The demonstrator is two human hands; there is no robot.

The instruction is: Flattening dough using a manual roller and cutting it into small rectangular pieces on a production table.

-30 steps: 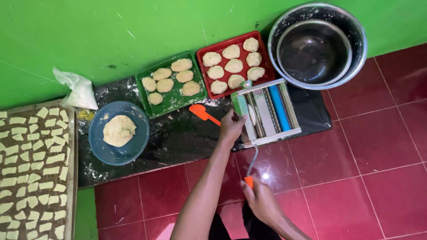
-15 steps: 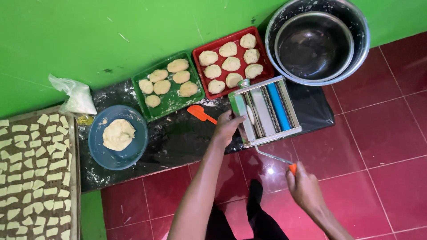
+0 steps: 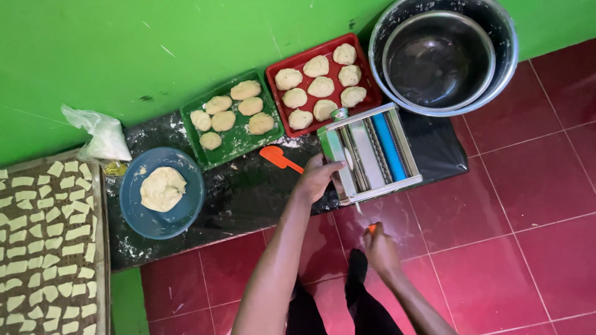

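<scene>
Two hands worked a pasta roller on the floor.

The left hand [image 3: 318,177] was pressed against the near end of the pasta roller [image 3: 370,153], fingers curled round its edge, steadying it. The right hand [image 3: 380,248] was closed on the orange-tipped crank [image 3: 370,227], which ran up to the roller's side; the two hands sat near each other but apart. The roller stood on a black sheet [image 3: 248,192] dusted with flour, just below a red tray [image 3: 321,84] of dough rounds and beside a green tray [image 3: 231,118] holding more. An orange scraper [image 3: 279,158] lay just left of the left hand. Further left sat a blue bowl [image 3: 162,192] with one dough lump, and a board [image 3: 46,245] covered with cut dough pieces. Nested steel bowls [image 3: 442,56] stood against the green wall [image 3: 155,43].
</scene>
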